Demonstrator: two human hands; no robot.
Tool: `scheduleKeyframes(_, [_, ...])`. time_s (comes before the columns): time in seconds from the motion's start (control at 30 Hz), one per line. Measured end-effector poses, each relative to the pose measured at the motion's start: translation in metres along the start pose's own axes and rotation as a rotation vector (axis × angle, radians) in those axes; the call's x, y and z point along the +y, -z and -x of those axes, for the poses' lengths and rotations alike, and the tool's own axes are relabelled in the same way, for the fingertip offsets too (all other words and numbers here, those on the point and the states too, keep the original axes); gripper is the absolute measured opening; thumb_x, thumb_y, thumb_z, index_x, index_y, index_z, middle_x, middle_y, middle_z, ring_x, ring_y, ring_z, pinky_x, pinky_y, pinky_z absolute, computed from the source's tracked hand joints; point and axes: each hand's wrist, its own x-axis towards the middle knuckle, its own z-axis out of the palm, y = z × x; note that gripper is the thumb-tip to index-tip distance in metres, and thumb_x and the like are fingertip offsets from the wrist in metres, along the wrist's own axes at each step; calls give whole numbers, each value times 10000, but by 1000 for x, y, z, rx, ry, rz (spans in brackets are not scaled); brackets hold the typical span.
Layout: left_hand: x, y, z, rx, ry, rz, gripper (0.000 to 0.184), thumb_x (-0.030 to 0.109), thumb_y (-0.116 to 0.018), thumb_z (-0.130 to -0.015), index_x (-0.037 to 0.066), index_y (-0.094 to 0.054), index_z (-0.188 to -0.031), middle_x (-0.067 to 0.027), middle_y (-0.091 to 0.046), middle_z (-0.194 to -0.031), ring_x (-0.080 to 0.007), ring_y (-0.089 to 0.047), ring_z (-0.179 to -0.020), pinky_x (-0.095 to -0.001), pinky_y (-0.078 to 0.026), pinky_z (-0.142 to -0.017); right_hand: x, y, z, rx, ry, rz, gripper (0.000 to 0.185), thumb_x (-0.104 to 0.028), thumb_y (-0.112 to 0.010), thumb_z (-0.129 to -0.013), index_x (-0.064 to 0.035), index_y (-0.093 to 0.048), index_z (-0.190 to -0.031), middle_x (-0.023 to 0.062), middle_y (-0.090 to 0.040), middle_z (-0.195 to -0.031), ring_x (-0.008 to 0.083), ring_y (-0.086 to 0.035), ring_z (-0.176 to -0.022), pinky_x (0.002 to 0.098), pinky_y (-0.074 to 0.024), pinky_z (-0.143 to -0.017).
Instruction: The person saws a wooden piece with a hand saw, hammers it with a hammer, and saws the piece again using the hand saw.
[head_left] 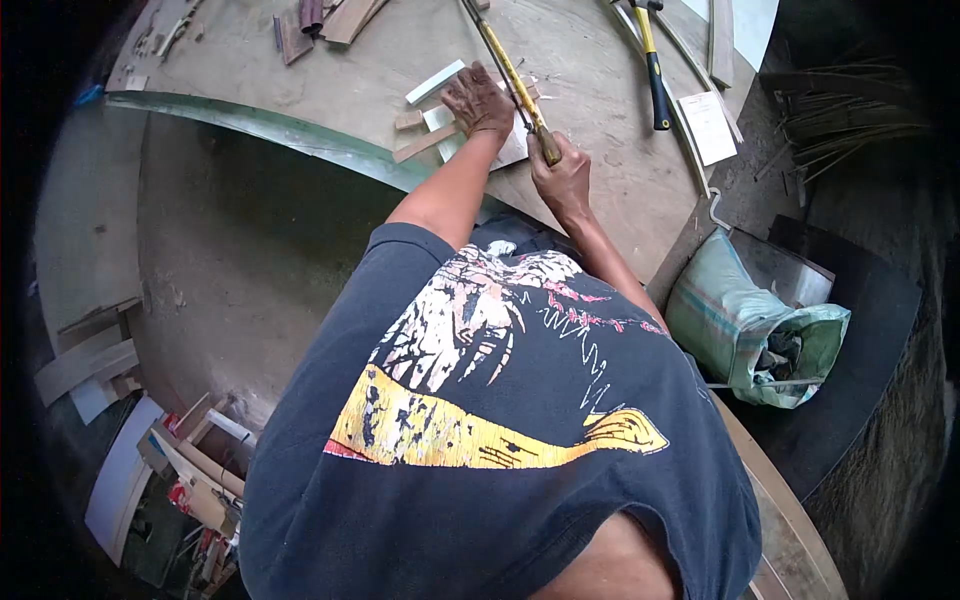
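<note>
My left hand (480, 102) lies on a small group of wood pieces near the table's front edge, fingers spread and pressing down. Under and beside it are a white-faced strip (436, 82), a narrow wood strip (424, 143) and a small wood block (409, 120). My right hand (562, 178) is closed round the handle of a saw (508, 68) with a thin dark blade and a worn yellow frame, probably a hacksaw. The saw points away from me, its blade just right of my left hand. Where the blade meets the wood is hidden.
On the wooden table (610, 110) a hammer (654, 75) and a white paper (707, 128) lie to the right. Wood offcuts (350, 18) are at the back left. A green woven sack (740, 310) stands at right; scraps and tools (205, 480) sit low at left.
</note>
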Motion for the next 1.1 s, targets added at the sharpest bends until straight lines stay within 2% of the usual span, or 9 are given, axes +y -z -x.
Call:
scheduleKeyframes(0.1, [2,0,0,19,21,53,401,184,-518,-683,57,-403,-1045,-142,-455,-960,-294,-407,-972,-462,-236,-841,-3,15,13,-21,-18,27,222,-188,-617,-756,5,-539,-679,234,-525,-576,383,-556,-552,412,-408,-474])
scheduleKeyframes(0.2, [0,-2,0,23,6,-9,385,178,-512,-689,49,-404,-1036,-141,-449,-949,-294,-407,-959,-461,-238,-836,7,28,37,-20,1,3,217,-174,-620,-755,13,-541,-679,227,-514,-563,378,-549,-533,405,-402,-465])
scheduleKeyframes(0.27, [1,1,0,-2,9,19,374,169,-503,-698,47,-399,-1035,-141,-445,-949,-294,-405,-956,-463,-237,-838,16,29,44,-36,-67,-49,213,-170,-621,-756,11,-538,-681,224,-510,-560,379,-547,-528,411,-400,-464])
scheduleKeyframes(0.5, [-2,-6,-1,53,1,68,395,236,-549,-672,63,-431,-1007,-137,-448,-1008,-294,-379,-1003,-465,-235,-829,-2,-10,-7,11,35,60,227,-178,-621,-759,11,-528,-673,239,-519,-573,376,-564,-547,401,-399,-455])
scheduleKeyframes(0.7, [-1,-8,1,44,13,-91,559,417,-616,-655,72,-392,-1034,-141,-449,-1022,-302,-375,-1025,-479,-230,-846,11,23,38,-31,-43,-22,229,-158,-614,-764,11,-511,-648,228,-485,-536,360,-539,-489,376,-376,-430])
scheduleKeyframes(0.73, [-1,-5,1,43,15,-91,559,417,-616,-655,72,-392,-1034,-141,-449,-1022,-302,-375,-1025,-479,-230,-846,17,23,42,-10,-26,-42,230,-155,-614,-763,12,-511,-644,226,-479,-530,352,-536,-479,371,-371,-426])
scheduleKeyframes(0.8, [3,5,0,-52,26,33,393,188,-519,-700,59,-403,-1052,-135,-442,-1021,-298,-383,-1038,-496,-219,-897,17,10,28,18,-23,-34,241,-166,-615,-759,14,-513,-634,222,-486,-529,346,-542,-475,377,-379,-434])
scheduleKeyframes(0.97, [3,6,-2,-44,47,37,443,228,-543,-693,61,-386,-1072,-132,-443,-1027,-296,-373,-1048,-496,-211,-901,-6,-7,-9,33,-32,16,245,-180,-611,-756,14,-521,-638,228,-504,-544,355,-550,-492,398,-399,-458])
scheduleKeyframes(1.1, [2,2,0,3,51,36,461,242,-555,-681,63,-389,-1072,-134,-445,-1021,-296,-375,-1033,-491,-209,-897,6,3,11,55,44,5,220,-170,-620,-744,11,-527,-662,223,-501,-541,353,-557,-504,395,-395,-456])
